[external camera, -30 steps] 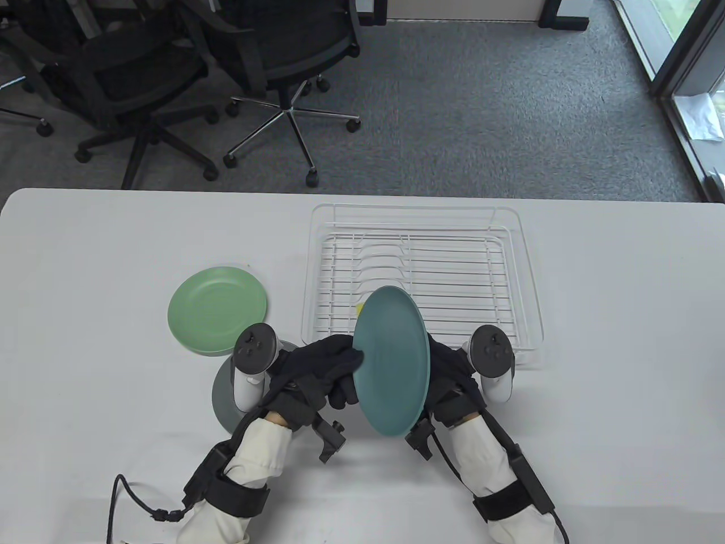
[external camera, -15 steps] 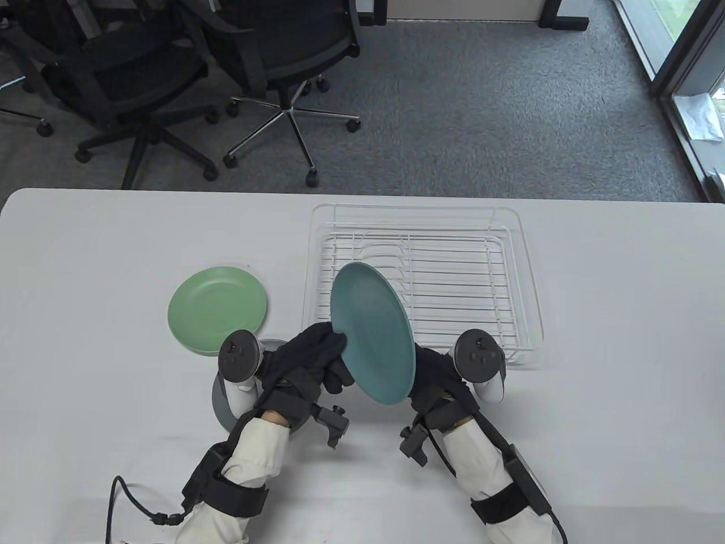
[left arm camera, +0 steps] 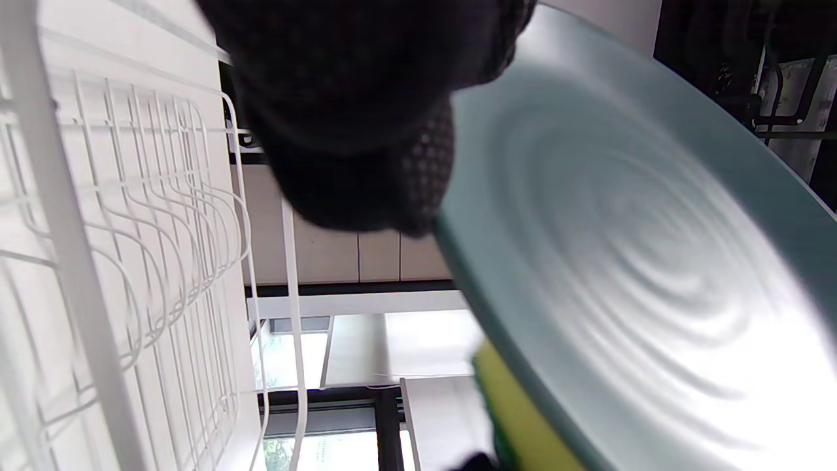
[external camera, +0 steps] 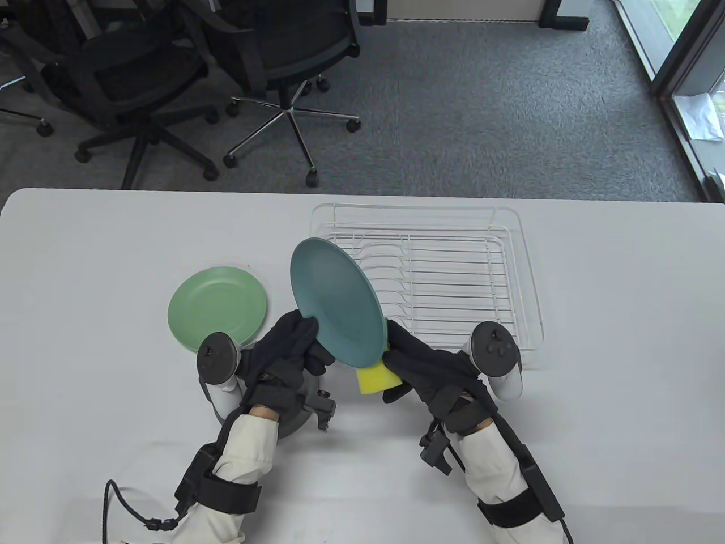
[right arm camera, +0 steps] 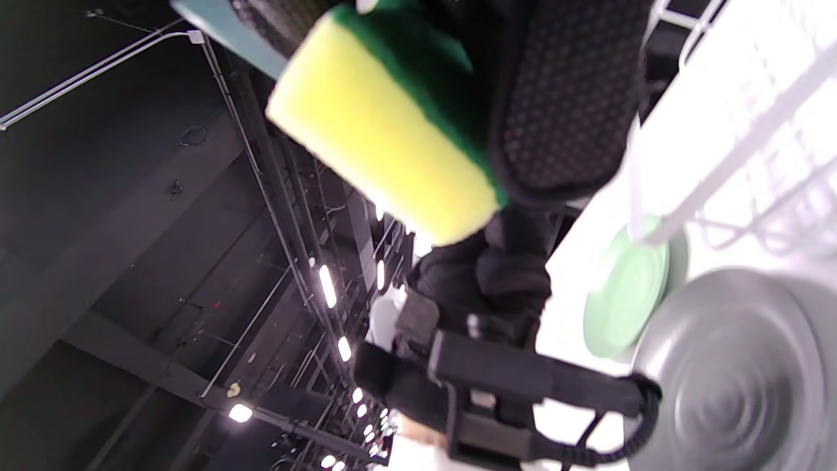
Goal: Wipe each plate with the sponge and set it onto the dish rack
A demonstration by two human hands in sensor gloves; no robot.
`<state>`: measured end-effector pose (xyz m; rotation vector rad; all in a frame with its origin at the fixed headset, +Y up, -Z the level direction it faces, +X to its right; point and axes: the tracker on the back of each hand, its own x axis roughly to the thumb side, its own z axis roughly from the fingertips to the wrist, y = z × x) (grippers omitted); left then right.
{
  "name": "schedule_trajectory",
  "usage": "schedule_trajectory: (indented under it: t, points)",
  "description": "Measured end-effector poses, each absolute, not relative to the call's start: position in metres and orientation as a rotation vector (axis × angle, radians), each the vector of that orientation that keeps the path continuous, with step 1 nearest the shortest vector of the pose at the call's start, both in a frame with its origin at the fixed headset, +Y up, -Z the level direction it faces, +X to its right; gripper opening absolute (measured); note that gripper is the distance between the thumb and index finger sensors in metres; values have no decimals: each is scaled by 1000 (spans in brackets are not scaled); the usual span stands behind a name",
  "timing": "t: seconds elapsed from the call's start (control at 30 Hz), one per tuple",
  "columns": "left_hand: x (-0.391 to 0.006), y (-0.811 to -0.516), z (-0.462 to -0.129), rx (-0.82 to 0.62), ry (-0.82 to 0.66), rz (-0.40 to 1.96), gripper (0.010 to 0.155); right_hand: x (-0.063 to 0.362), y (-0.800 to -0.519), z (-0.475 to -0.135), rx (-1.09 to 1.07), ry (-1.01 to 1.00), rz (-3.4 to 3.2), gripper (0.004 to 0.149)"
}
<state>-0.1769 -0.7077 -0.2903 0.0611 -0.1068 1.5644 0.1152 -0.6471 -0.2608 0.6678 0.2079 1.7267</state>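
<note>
In the table view, the left hand point(external camera: 289, 354) grips the tilted teal plate point(external camera: 337, 303) at centre frame, by the wire dish rack point(external camera: 510, 272)'s left edge, while the right hand point(external camera: 422, 362) pinches the yellow sponge point(external camera: 375, 378) at its lower rim. The left wrist view shows the smooth, ringed plate filling the right, rack wires on the left. The right wrist view shows spongy foam at the top, a grey plate point(right arm camera: 739, 379) at lower right.

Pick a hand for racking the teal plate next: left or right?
Left, probably. The left hand already grips the teal plate by its rim, tilted up beside the dish rack. The right hand is busy holding the sponge against the plate's lower edge.
</note>
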Motion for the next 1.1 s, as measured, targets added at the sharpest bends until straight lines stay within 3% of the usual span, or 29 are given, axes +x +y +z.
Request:
schedule_trajectory:
  t: [0.23,0.43,0.83,1.1]
  points:
    - [-170,-714,-292,27,-121,1469,42,140,-627,-252,567,-20,1828,68]
    - [-156,-713,-290,-30,-196,1419,42,150,-632,-258,568,-70,1734,62]
    - [-127,-696,-279,-89,-389,1353,41,135,-663,-274,596,94,1502,59]
    - [-142,-692,-280,31,-322,1395,41,113,-680,-277,611,242,1557,62]
